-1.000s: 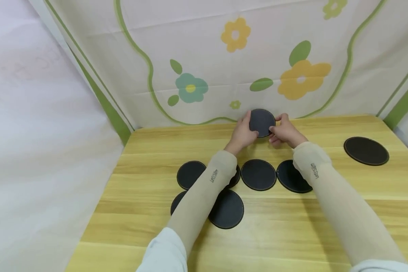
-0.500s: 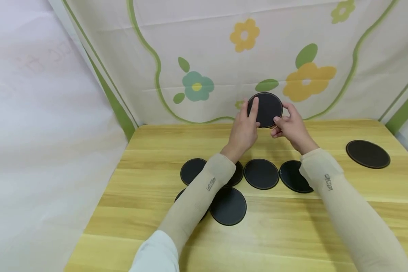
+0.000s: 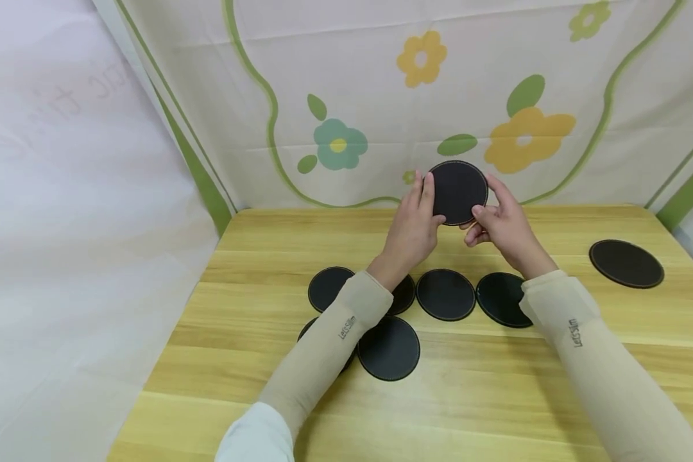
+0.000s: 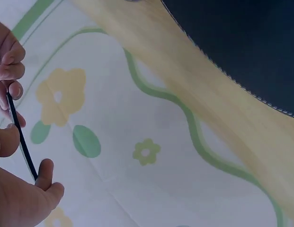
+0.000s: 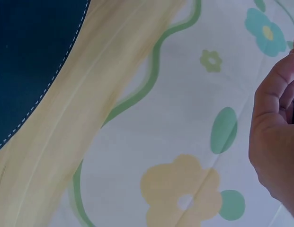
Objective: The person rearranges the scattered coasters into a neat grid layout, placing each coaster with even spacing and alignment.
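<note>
A round black coaster point(image 3: 462, 192) with a stitched rim is held up near the far edge of the table, in front of the flowered cloth. My left hand point(image 3: 409, 231) pinches its left side, fingers lying along the edge and the thumb lower down. On the right, my right hand point(image 3: 508, 228) grips the opposite rim between thumb and fingers. Seen edge-on in the left wrist view, the coaster point(image 4: 24, 144) is a thin dark strip between both hands. In the right wrist view the right hand point(image 5: 274, 125) hides most of it.
Several more black coasters lie flat on the wooden table point(image 3: 468, 398): a row with a middle one point(image 3: 445, 294), a nearer one point(image 3: 389, 348), and others partly under the left forearm. One coaster point(image 3: 626, 263) lies apart at right. The flowered cloth point(image 3: 375, 96) rises behind the table.
The coaster has been lifted from the table's far edge and tilted toward the camera, then shifted slightly right. The left fingers have slid from its face toward its left edge.
</note>
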Available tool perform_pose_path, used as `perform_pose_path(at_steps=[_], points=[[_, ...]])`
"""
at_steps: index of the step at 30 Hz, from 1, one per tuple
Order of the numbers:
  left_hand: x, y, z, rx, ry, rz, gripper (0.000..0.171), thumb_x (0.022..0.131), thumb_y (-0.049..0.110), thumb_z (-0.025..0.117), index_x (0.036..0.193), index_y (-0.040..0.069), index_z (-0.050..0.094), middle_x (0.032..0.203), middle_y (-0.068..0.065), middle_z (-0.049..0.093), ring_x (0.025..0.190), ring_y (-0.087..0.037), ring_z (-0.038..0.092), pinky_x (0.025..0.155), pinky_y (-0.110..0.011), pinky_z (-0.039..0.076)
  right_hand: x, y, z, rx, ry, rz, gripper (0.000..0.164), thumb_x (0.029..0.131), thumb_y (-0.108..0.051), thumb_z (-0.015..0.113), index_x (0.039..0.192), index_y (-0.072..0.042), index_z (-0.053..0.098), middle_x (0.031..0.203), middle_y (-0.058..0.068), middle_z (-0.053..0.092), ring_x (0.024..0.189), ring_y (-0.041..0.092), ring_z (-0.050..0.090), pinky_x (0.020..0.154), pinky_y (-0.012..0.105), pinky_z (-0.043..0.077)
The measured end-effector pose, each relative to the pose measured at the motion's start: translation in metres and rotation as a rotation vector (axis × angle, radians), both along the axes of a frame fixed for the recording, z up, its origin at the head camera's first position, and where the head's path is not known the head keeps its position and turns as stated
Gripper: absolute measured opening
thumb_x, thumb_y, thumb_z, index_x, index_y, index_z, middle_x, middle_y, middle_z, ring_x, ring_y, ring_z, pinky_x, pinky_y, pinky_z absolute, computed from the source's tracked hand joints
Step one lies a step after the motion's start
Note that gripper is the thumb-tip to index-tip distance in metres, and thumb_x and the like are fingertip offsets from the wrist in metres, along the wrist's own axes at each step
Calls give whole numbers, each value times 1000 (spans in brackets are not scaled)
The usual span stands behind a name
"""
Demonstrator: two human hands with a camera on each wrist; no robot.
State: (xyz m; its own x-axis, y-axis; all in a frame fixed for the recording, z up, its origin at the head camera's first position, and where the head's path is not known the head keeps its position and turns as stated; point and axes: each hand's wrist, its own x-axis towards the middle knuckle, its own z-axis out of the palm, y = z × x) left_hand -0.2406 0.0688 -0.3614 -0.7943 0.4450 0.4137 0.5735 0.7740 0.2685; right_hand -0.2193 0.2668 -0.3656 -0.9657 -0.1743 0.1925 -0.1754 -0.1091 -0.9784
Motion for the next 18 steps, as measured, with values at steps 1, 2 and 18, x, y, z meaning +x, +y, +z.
perform_pose_path(at_steps=[1,2,18], points=[[2,-2,1,50,-23,-12,78,104,26,58,161,1,10,165,-22,13,146,-29,31,116,-29,28,3,-1,0,-7,6,6,72,105,-2,51,164,-17,12,77,14,71,58,21,68,58,32,59],[5,-3,2,99,-43,-23,78,104,24,59,161,1,11,165,-21,15,147,-27,29,116,-27,27,5,-1,1,-7,13,8,72,105,-2,51,164,-16,11,77,14,71,58,21,68,58,31,59],[52,-43,12,451,-295,-160,89,94,16,73,162,4,15,139,-20,44,101,-20,53,87,-23,45,54,-17,4,-65,40,130,71,106,-2,49,165,-21,14,71,16,68,58,21,67,59,28,57]])
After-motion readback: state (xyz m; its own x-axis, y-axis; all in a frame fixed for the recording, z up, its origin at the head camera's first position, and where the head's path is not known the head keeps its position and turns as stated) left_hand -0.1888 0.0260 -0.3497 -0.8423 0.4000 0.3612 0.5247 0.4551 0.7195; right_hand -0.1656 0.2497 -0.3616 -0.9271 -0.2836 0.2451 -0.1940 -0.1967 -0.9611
